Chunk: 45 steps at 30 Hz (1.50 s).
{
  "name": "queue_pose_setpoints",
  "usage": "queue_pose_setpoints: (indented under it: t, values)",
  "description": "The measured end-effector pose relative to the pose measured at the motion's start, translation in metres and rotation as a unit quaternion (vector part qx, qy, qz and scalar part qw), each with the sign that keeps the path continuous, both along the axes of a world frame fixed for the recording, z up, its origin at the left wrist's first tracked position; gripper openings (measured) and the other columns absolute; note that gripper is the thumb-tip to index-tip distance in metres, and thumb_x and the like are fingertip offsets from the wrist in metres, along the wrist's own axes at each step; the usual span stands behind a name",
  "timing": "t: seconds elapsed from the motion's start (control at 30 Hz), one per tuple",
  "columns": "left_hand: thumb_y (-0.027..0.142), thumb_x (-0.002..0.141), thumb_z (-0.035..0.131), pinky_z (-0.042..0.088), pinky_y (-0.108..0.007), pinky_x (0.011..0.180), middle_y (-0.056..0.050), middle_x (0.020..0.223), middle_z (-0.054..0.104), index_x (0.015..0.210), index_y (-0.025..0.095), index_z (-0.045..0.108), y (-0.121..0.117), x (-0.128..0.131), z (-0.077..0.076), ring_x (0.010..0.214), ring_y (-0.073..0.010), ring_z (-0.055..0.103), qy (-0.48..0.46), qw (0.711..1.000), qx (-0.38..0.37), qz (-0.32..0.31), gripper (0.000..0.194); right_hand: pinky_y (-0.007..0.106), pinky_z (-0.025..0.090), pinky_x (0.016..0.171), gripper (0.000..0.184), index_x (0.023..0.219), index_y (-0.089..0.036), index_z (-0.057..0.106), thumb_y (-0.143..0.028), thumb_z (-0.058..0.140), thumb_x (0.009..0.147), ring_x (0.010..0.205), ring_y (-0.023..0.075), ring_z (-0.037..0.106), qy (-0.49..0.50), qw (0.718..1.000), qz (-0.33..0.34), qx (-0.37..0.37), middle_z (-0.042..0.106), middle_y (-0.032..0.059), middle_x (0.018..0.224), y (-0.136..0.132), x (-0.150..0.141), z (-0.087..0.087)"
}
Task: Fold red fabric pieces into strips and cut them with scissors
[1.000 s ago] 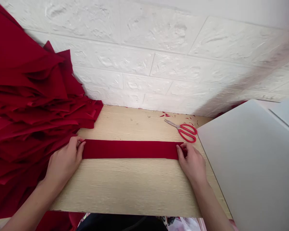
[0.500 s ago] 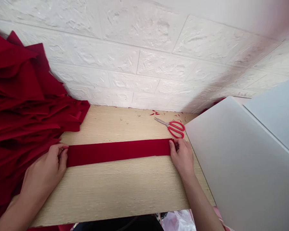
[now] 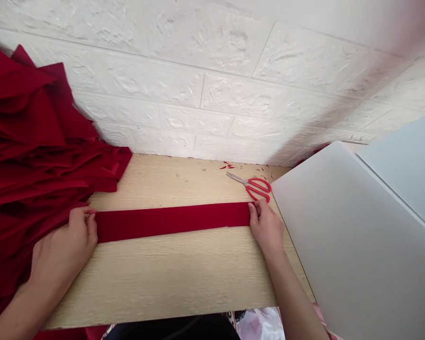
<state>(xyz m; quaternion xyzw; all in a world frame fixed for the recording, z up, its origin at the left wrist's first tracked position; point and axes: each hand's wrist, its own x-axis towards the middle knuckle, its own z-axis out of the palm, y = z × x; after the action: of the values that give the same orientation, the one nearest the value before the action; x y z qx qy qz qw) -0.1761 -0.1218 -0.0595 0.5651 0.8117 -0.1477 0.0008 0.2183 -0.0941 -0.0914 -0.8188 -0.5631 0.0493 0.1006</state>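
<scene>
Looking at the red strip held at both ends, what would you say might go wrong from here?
The scissors lie just beyond the fingers of the right hand, so a small push might knock them. The left hand is close beside the heaped red cloth, so loose pieces could perhaps slide onto the red strip.

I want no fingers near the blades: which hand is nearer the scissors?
The right hand, which holds one end of the red strip just by the red-handled scissors; the left hand holds the opposite end, beside the cloth pile.
</scene>
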Motion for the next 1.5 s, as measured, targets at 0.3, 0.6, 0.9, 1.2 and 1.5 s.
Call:
queue_pose_setpoints:
  t: [0.3, 0.6, 0.9, 1.2, 1.5]
  values:
    - [0.028, 0.101, 0.005, 0.054, -0.039, 0.069, -0.010, 0.073, 0.071, 0.120, 0.007, 0.047, 0.006, 0.010, 0.021, 0.077, -0.0307, 0.074, 0.063, 0.991, -0.104, -0.058, 0.051, 0.030, 0.027, 0.058, 0.028, 0.110, -0.021, 0.058, -0.038, 0.036, 0.104, 0.073, 0.0232, 0.064, -0.068, 0.993, 0.005, -0.097, 0.071, 0.0085, 0.086, 0.003, -0.006, 0.015]
    - [0.028, 0.099, 0.004, 0.053, -0.038, 0.067, -0.013, 0.071, 0.072, 0.117, 0.005, 0.049, 0.007, 0.012, 0.023, 0.074, -0.0309, 0.074, 0.043, 0.992, -0.102, -0.058, 0.054, 0.033, 0.036, 0.061, 0.033, 0.113, -0.019, 0.058, -0.038, 0.033, 0.104, 0.068, 0.0266, 0.064, -0.092, 0.990, -0.008, -0.109, 0.068, 0.0107, 0.079, 0.007, -0.007, 0.012]
    - [0.028, 0.101, 0.006, 0.054, -0.041, 0.071, -0.009, 0.069, 0.071, 0.119, 0.009, 0.049, 0.007, 0.012, 0.024, 0.073, -0.0313, 0.074, 0.012, 0.992, -0.115, -0.043, 0.050, 0.035, 0.035, 0.058, 0.034, 0.113, -0.021, 0.060, -0.036, 0.031, 0.104, 0.060, 0.0264, 0.061, -0.092, 0.989, -0.011, -0.112, 0.066, 0.0103, 0.071, 0.010, -0.011, 0.013]
    - [0.011, 0.099, 0.014, 0.046, -0.027, 0.060, -0.012, 0.102, 0.062, 0.107, 0.011, 0.060, 0.001, 0.005, 0.012, 0.095, -0.0238, 0.065, 0.090, 0.980, -0.001, -0.180, 0.046, 0.030, 0.035, 0.059, 0.023, 0.110, -0.019, 0.055, -0.034, 0.039, 0.104, 0.091, 0.0245, 0.066, -0.067, 0.997, -0.014, -0.045, 0.069, 0.0108, 0.108, 0.003, -0.009, 0.017]
    - [0.005, 0.096, 0.020, 0.045, -0.028, 0.058, -0.013, 0.102, 0.065, 0.101, 0.011, 0.065, 0.005, 0.001, 0.009, 0.095, -0.0255, 0.059, 0.076, 0.963, 0.074, -0.248, 0.046, 0.031, 0.037, 0.061, 0.025, 0.109, -0.017, 0.056, -0.031, 0.035, 0.105, 0.094, 0.0246, 0.067, -0.073, 0.997, -0.018, -0.033, 0.069, 0.0130, 0.106, 0.002, -0.009, 0.013]
